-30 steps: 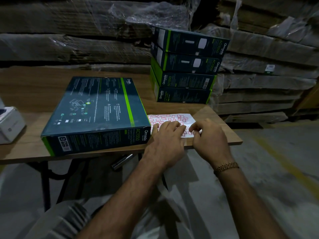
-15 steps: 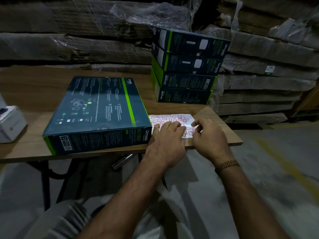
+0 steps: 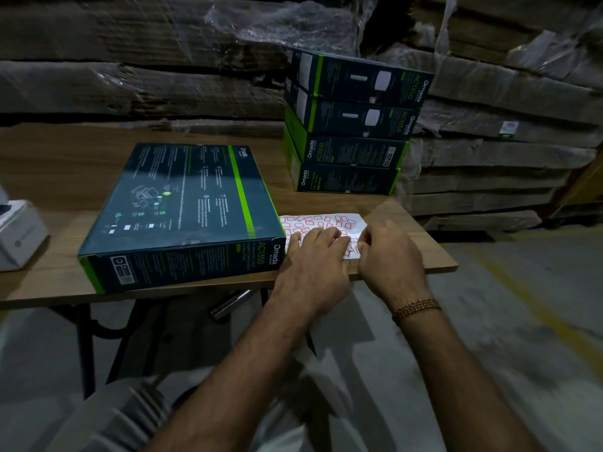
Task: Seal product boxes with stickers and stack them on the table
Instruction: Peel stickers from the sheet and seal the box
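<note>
A dark product box (image 3: 182, 210) with a green stripe lies flat on the wooden table (image 3: 408, 230). To its right a white sticker sheet (image 3: 326, 221) with small red-outlined stickers lies near the table's front edge. My left hand (image 3: 313, 259) rests flat on the sheet with its fingers straight. My right hand (image 3: 388, 252) sits at the sheet's right edge, its fingertips curled and pinching at the paper or a sticker. A stack of several matching boxes (image 3: 352, 125) stands behind the sheet.
A white device (image 3: 19, 236) sits at the table's left edge. Shrink-wrapped flat cardboard bundles (image 3: 163, 70) fill the space behind and right of the table. Black metal table legs (image 3: 85, 340) stand below, over a grey concrete floor (image 3: 522, 305).
Both hands stay on the sticker sheet. My right hand's fingertips have shifted slightly at the sheet's right edge. The boxes have not moved.
</note>
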### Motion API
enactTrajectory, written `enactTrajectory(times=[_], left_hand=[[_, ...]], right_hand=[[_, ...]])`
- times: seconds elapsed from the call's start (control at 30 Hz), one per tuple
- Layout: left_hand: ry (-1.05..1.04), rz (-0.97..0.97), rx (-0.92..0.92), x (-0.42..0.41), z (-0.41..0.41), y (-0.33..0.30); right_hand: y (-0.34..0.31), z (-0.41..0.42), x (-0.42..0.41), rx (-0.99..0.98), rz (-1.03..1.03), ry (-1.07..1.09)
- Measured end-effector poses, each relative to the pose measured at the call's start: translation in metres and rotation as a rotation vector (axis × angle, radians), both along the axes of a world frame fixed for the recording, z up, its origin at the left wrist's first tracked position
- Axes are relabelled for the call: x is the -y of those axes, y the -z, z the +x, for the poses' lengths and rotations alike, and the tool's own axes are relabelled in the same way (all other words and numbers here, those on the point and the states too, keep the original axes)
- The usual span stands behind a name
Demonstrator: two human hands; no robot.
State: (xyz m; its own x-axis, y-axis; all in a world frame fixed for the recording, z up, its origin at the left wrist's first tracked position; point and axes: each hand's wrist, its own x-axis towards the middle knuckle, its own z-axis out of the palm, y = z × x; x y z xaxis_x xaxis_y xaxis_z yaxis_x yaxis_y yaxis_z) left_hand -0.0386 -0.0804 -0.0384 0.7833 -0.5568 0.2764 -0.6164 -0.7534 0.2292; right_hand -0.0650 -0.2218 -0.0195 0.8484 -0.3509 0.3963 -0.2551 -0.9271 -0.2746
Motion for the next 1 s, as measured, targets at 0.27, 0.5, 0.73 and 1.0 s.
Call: enactTrajectory(times=[0.27, 0.5, 0.73, 1.0], left_hand=[[-0.004, 0.012, -0.004, 0.000, -0.003, -0.003], [-0.011, 0.005, 0.037, 0.001, -0.001, 0.000], [-0.019, 0.010, 0.029, 0.000, -0.004, 0.000], [-0.005, -0.002, 0.022, 0.000, -0.002, 0.001]], right_hand=[[0.005, 0.001, 0.003, -0.040, -0.002, -0.018], [0.010, -0.008, 0.006, 0.007, 0.044, -0.070], [0.012, -0.011, 0.013, 0.028, 0.173, -0.131], [0.012, -0.014, 0.019, 0.039, 0.234, -0.180]])
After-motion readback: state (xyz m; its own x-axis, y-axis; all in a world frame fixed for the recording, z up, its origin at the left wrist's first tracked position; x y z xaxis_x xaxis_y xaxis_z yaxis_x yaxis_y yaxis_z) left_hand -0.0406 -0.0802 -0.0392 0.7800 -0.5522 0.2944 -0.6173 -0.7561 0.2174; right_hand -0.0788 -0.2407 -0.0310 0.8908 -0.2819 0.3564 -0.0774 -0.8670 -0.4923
